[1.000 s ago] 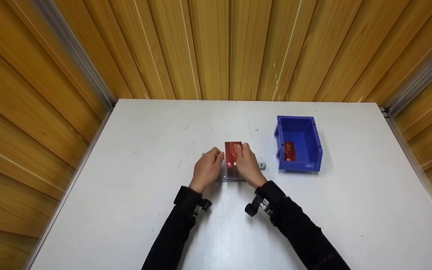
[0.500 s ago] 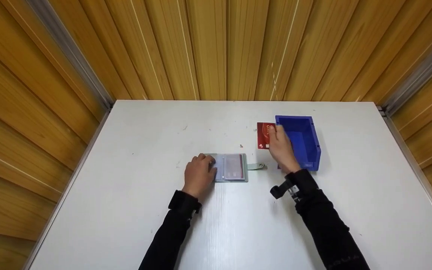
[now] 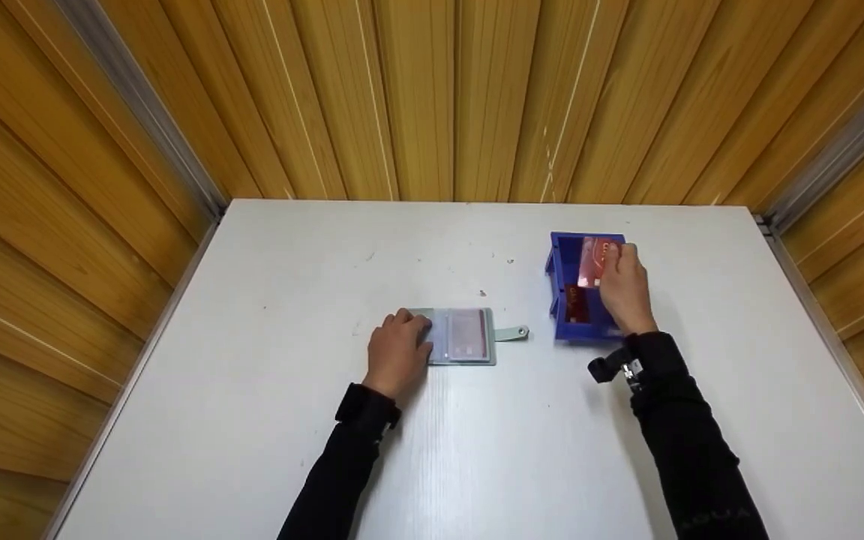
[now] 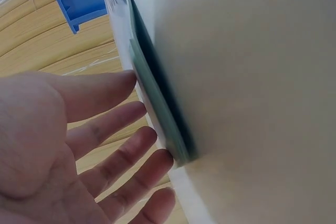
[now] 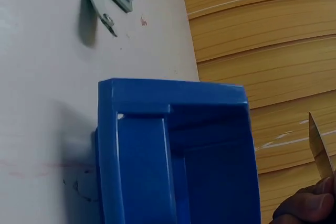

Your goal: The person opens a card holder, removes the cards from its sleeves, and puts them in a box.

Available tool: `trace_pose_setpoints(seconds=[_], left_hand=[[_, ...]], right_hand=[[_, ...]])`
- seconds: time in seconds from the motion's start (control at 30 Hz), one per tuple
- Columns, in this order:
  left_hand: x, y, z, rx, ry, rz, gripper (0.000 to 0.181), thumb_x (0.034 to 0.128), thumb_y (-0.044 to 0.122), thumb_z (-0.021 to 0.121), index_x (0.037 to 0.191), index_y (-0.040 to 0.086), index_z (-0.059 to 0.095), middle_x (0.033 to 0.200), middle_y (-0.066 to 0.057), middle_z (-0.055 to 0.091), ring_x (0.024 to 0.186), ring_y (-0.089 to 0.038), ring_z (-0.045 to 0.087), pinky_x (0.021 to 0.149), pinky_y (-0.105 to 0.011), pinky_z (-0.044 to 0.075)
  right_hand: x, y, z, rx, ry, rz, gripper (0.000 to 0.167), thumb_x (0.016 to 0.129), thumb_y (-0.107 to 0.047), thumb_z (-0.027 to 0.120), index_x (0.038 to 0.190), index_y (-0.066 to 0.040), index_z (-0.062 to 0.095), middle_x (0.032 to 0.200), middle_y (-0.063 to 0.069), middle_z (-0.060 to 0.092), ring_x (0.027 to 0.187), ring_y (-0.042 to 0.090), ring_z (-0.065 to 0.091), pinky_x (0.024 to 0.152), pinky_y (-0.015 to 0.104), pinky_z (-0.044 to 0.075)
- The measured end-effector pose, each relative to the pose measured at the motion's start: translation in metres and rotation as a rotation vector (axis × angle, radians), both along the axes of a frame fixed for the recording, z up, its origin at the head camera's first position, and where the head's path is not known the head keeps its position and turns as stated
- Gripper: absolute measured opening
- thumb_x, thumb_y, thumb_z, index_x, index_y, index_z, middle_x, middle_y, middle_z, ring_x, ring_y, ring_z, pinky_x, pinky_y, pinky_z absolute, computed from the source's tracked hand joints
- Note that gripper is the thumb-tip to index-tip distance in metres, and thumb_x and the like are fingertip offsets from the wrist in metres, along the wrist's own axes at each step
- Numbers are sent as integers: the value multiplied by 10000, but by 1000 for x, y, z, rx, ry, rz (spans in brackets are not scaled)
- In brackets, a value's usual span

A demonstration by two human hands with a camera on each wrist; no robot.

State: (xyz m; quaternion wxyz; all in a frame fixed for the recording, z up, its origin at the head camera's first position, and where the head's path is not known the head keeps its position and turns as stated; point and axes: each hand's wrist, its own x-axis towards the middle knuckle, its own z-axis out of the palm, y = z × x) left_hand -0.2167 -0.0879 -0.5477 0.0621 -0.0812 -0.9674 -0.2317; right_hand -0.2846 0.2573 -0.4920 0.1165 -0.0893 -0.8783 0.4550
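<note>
Just below the head view's centre, the left hand (image 3: 396, 352), fingers spread, rests on the open card holder (image 3: 466, 334). Right of centre, the right hand (image 3: 625, 289) pinches a red card (image 3: 592, 261) above the blue bin (image 3: 582, 331); panelled wall (image 3: 417, 97) spans the top.

a white table (image 3: 312, 277) bears a card holder (image 3: 463, 336) and blue bin (image 3: 586, 331).

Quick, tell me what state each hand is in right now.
Left hand: open, fingers resting on the card wallet.
Right hand: closed, holding a red card between thumb and fingers.
</note>
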Motion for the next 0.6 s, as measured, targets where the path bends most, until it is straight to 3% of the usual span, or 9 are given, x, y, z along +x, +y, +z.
trace_pose_setpoints(seconds=[0.13,0.23,0.47,0.6], left_hand=[[0,0,0,10,-14,-5,296,897,165,806,1181,97,757,1145,-113,666,1074,-306,621,871,-471,513],[1,0,1,10,-20,-4,278,905,174,800,1170,98,763,1144,-113,659,1078,-301,614,870,-469,509],[0,0,0,14,-39,-3,252,919,187,788,1153,96,769,1144,-107,646,1079,-292,600,888,-464,498],[1,1,-1,14,-16,-18,225,923,175,780,1131,90,769,1125,-110,643,1065,-292,598,873,-455,502]], right_hand=[[-1,1,-7,125,62,-25,328,1137,-260,265,1015,17,394,787,131,451,793,357,508,684,416,358],[-2,-1,-14,176,59,-11,331,1137,-259,272,1058,32,409,774,140,479,765,383,543,670,443,380],[-6,-6,-26,261,-34,45,346,1138,-272,275,1101,39,420,777,164,508,753,414,587,657,536,438],[-7,-6,-34,335,-87,88,357,1139,-266,265,1107,45,437,770,159,519,742,426,603,655,554,450]])
